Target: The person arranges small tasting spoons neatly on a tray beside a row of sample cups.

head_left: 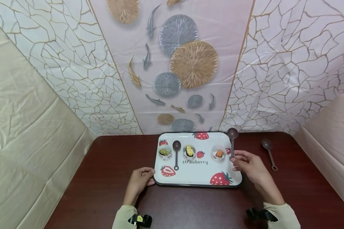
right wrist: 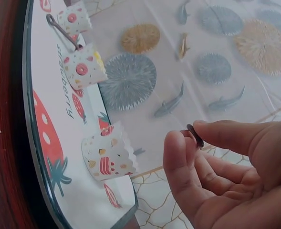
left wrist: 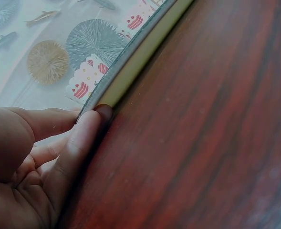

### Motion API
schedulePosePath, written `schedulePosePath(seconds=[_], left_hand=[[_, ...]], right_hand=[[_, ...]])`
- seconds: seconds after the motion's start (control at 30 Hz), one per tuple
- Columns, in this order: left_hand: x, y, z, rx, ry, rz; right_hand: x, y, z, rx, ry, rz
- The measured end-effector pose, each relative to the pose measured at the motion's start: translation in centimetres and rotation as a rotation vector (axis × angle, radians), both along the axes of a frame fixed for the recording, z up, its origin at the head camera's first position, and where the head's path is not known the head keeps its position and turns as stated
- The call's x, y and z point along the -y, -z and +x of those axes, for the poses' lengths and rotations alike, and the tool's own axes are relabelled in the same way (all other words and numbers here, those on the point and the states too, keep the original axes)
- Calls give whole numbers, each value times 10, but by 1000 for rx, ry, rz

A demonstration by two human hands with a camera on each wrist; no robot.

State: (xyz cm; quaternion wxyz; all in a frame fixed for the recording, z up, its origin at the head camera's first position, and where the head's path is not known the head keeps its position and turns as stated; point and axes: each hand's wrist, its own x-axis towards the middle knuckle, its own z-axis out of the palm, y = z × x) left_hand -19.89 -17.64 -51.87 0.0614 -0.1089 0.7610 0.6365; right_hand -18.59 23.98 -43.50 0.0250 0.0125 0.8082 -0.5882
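Note:
My right hand (head_left: 250, 167) pinches the handle end of a dark spoon (head_left: 232, 133) between thumb and fingertips; its bowl points away, over the tray's right edge. In the right wrist view the hand (right wrist: 226, 167) shows only the handle's tip (right wrist: 195, 136). My left hand (head_left: 139, 181) pinches the left edge of the white strawberry tray (head_left: 195, 178); the left wrist view shows the fingers (left wrist: 78, 138) at its rim. On the tray stand a cup with green food (head_left: 164, 152), a cup with yellow food (head_left: 189, 152) and a cup with orange food (head_left: 218, 154). A second spoon (head_left: 176, 156) lies between the left and middle cups.
A third dark spoon (head_left: 270, 153) lies on the brown table (head_left: 111, 162), to the right of the tray. Behind the table's back edge hangs a patterned cloth (head_left: 183, 105), with pale padded panels (head_left: 25, 127) at the sides.

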Motion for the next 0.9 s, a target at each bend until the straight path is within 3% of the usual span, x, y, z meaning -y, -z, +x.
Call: schedulePosePath(seconds=[0.37, 0.9], left_hand=[[0, -1, 0, 1, 0, 4], [1, 1, -1, 11, 5, 9]], right_hand=[[17, 0, 4, -36, 60, -46], [47, 12, 0, 30, 147, -234]])
